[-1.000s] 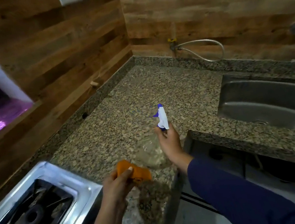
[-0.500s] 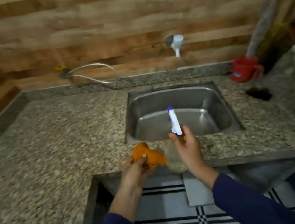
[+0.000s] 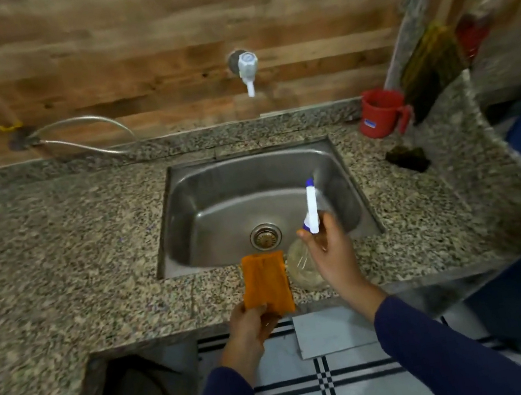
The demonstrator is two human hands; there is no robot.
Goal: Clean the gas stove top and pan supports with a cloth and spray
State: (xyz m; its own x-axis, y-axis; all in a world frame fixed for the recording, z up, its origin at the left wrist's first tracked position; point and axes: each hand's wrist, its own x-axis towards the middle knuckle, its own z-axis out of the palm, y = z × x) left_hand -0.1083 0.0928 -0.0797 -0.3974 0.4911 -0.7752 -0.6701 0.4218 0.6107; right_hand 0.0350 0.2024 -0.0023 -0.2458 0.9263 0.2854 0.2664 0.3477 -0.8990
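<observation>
My left hand [image 3: 249, 325] pinches the lower edge of an orange cloth [image 3: 265, 281], which is held up flat over the front edge of the granite counter [image 3: 72, 265]. Just to its right, my right hand [image 3: 330, 253] grips a clear spray bottle [image 3: 301, 268] by the neck. The bottle's white and blue spray head [image 3: 311, 207] points up over the steel sink [image 3: 259, 197]. The gas stove is out of view.
A white wall tap [image 3: 246, 69] hangs above the sink. A red mug [image 3: 381, 113] stands at the back right, with a dark scrub pad [image 3: 408, 159] in front of it. A metal hose [image 3: 84, 134] runs along the wooden wall at the left. Tiled floor lies below.
The view has swung right from the stove to the sink. Both hands came along with cloth and bottle. The cloth, bunched before, now hangs spread open in my left hand.
</observation>
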